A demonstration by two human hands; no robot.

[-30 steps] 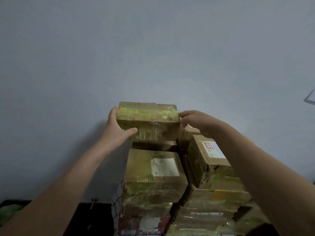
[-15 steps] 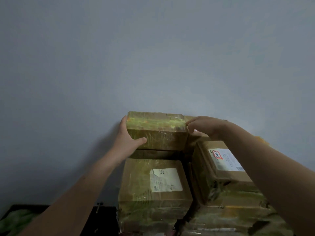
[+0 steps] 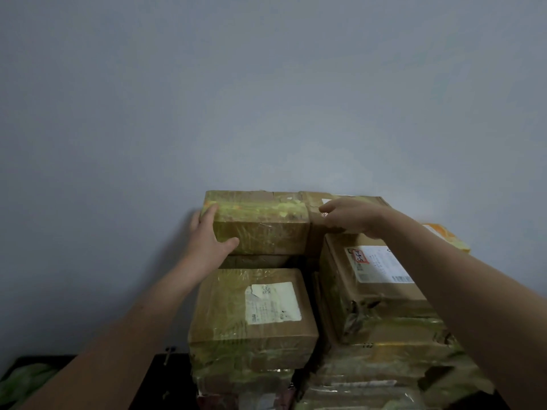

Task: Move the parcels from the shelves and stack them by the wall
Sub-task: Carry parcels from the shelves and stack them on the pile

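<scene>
A flat cardboard parcel (image 3: 260,223) wrapped in yellowish tape lies on top of the left column of the parcel stack, against the grey wall (image 3: 266,99). My left hand (image 3: 207,235) grips its left end, thumb on the front face and fingers over the top left corner. My right hand (image 3: 349,216) reaches in from the right with its fingers fairly straight. Its fingertips are at the seam between this parcel and the brown box (image 3: 364,201) beside it, and hold nothing.
Below sit a taped box with a white label (image 3: 254,309) and, on the right, a box with a red-marked label (image 3: 373,270), with more parcels underneath. An orange-yellow packet (image 3: 447,236) lies at the far right. A dark surface (image 3: 154,380) and something green (image 3: 23,383) are at the lower left.
The parcel has come down and back onto the stack top, next to the wall. My right hand has come off the parcel's right end and now lies over the neighbouring box.
</scene>
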